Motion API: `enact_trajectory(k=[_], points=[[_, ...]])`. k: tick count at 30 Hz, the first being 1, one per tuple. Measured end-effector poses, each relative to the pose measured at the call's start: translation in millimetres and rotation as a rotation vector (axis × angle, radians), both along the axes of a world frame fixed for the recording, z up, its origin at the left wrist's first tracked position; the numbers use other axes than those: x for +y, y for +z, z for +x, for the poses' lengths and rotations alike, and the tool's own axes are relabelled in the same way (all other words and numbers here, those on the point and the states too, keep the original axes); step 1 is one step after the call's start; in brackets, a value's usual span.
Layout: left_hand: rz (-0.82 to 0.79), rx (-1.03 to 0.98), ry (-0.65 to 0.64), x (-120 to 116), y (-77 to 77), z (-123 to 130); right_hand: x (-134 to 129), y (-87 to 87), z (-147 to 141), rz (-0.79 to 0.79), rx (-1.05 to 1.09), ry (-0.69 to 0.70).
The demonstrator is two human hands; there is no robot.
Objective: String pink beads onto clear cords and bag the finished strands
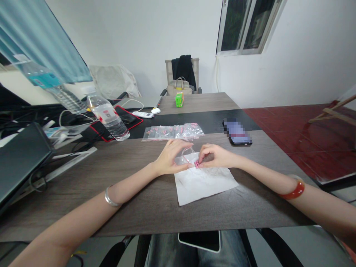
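My left hand point(172, 157) curves its thumb and fingers around a small clear plastic bag point(184, 157), holding it with its mouth toward the right. My right hand point(215, 155) pinches at a little cluster of pink beads point(197, 164) beside the bag's opening. The beads are too small to tell what exactly they form. Both hands rest above a white sheet of paper point(204, 187) on the wooden table. Just beyond the hands lies a row of small clear bags point(174, 131) with pink bits inside.
A phone point(237, 132) lies to the right. At left stand a water bottle point(107, 115), a taller bottle point(52, 85), cables and a dark laptop point(23, 163). A green box point(179, 99) sits at the back. A tablet point(200, 240) rests on my lap.
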State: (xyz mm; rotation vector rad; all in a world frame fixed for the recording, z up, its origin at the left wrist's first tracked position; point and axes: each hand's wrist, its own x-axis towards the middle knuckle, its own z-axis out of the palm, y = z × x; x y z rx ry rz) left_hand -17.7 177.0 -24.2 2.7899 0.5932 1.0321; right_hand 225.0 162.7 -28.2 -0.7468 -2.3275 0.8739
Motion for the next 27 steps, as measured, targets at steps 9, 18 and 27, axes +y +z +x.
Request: enact_trajectory(k=[9, 18, 27], points=[[0.033, -0.015, -0.015, -1.3, 1.5, 1.1, -3.7, -3.1, -2.8, 0.160, -0.108, -0.089], [0.021, -0.002, -0.007, -0.4, 0.8, 1.6, -5.9, -2.5, -3.3, 0.196, -0.133, -0.104], [-0.028, 0.038, 0.054, -2.5, 2.9, 2.1, -4.4, -5.3, -3.5, 0.205, -0.124, -0.110]])
